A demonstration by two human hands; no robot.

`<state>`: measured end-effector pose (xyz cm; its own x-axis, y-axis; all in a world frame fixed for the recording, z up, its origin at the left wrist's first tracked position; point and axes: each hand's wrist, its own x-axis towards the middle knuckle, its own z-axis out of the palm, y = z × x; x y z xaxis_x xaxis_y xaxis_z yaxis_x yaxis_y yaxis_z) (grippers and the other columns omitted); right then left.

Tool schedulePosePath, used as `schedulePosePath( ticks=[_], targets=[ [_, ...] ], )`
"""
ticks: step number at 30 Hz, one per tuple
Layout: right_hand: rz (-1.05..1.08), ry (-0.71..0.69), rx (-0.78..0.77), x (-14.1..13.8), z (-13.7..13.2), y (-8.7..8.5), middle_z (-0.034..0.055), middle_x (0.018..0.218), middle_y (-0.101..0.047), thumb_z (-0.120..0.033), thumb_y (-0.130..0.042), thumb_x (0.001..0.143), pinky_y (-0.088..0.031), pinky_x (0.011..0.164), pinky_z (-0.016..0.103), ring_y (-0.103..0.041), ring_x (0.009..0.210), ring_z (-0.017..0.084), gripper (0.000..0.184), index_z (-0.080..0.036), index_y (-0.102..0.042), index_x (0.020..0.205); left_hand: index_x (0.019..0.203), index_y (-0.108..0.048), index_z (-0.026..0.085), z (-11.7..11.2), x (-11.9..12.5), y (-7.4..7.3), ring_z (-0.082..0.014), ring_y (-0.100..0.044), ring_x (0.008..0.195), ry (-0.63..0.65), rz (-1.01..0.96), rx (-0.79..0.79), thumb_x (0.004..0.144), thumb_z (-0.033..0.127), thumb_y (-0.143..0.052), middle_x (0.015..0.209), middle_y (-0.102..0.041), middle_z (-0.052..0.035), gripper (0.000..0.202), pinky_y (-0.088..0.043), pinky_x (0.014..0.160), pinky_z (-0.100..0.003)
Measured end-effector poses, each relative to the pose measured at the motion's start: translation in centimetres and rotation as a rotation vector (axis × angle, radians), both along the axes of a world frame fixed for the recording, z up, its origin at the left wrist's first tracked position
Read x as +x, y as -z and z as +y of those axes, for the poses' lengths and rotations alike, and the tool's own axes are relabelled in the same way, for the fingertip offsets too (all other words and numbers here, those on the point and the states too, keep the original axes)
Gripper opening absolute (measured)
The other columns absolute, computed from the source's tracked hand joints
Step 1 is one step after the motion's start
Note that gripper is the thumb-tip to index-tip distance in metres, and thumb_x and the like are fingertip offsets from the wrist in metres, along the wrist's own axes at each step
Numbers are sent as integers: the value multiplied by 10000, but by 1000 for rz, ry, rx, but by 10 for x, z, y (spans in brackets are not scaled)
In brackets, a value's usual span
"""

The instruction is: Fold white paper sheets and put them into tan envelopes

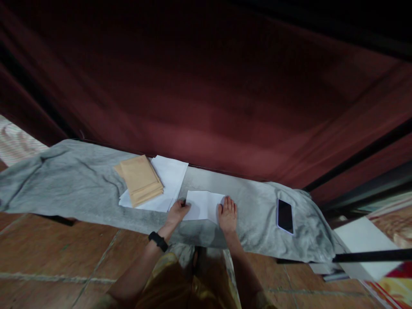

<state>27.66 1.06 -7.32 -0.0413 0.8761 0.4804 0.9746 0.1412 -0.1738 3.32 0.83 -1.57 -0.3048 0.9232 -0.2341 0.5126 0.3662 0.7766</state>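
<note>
As we see it, creased white paper (201, 206) runs lengthwise left-to-right; left hand (178, 211) pinches its left end, right hand (228, 216) flat at its right.

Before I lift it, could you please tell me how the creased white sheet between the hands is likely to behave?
The white sheet looks thin, so it is probably light and floppy. With a crease across its middle, it would likely hinge there rather than stay flat.

The light is dim, the red backdrop (209, 124) nearly black up top.
</note>
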Motion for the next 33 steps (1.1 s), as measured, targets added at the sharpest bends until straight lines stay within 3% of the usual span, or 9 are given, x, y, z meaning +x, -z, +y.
schedulePosePath(
  ticks=[8, 12, 15, 18, 20, 23, 25, 29, 33],
  targets=[
    [225, -86, -72, -2, -8, -16, 236, 1507, -544, -306, -330, 1051, -408, 1148, 520, -503, 1411, 300, 527, -66, -491, 1492, 616, -542, 215, -14, 11, -22, -157, -530, 559, -99, -274, 56, 694, 389, -672, 537, -515, 41, 231, -364, 538, -266],
    [247, -297, -105, -22, -40, -39, 104, 1634, -418, -300, -427, 995, -411, 1187, 427, -400, 1495, 215, 613, -196, -355, 1595, 663, -544, 215, -17, 19, -44, -155, -542, 605, -120, -408, 142, 678, 512, -676, 606, -546, 33, 325, -398, 569, -266],
    [330, -517, -189, -44, -60, -58, 97, 1694, -295, -272, -535, 918, -302, 1262, 483, -287, 1555, 247, 779, -197, -246, 1638, 709, -589, 208, -18, 31, -65, -171, -586, 656, -69, -509, 189, 658, 543, -708, 660, -604, 22, 360, -437, 609, -271],
    [663, -389, -220, -57, -59, -75, 103, 1622, -434, -264, -414, 980, -334, 1247, 461, -410, 1489, 230, 608, -190, -381, 1583, 736, -639, 201, -20, 44, -83, -189, -632, 744, 29, -701, 247, 682, 517, -757, 736, -663, -3, 342, -467, 664, -272],
    [1005, -248, -225, -57, -52, -86, 121, 1516, -562, -355, -401, 1012, -385, 1211, 446, -511, 1409, 240, 514, -172, -516, 1478, 864, -693, 206, -23, 49, -86, -216, -671, 923, -34, -804, 272, 745, 525, -743, 933, -727, -42, 344, -495, 743, -276],
    [1479, -50, -215, -53, -41, -100, 135, 1292, -711, -538, -467, 985, -510, 1079, 433, -651, 1228, 267, 518, -148, -621, 1289, 1034, -687, 228, -29, 51, -72, -219, -663, 1082, -277, -815, 283, 751, 460, -800, 1119, -725, -59, 382, -498, 801, -265],
    [1683, -37, -210, -51, -38, -104, 106, 1162, -757, -594, -458, 970, -575, 970, 407, -706, 1111, 256, 528, -164, -627, 1226, 1113, -652, 227, -35, 53, -55, -210, -694, 975, -367, -859, 189, 696, 389, -863, 1035, -735, -52, 495, -504, 758, -273],
    [1944, -98, -206, -52, -40, -91, 52, 1054, -774, -549, -520, 922, -594, 917, 372, -733, 1030, 228, 422, -212, -636, 1148, 1142, -645, 182, -45, 60, -24, -235, -722, 796, -250, -1097, 52, 586, 307, -902, 840, -744, -37, 625, -550, 722, -333],
    [1745, 66, -232, -37, -44, -58, 53, 1043, -759, -443, -604, 823, -597, 791, 340, -730, 913, 222, 428, -201, -622, 1175, 1212, -644, 167, -38, 52, -7, -213, -716, 751, -168, -894, 161, 578, 190, -811, 833, -749, -13, 656, -570, 708, -312]
  ],
)
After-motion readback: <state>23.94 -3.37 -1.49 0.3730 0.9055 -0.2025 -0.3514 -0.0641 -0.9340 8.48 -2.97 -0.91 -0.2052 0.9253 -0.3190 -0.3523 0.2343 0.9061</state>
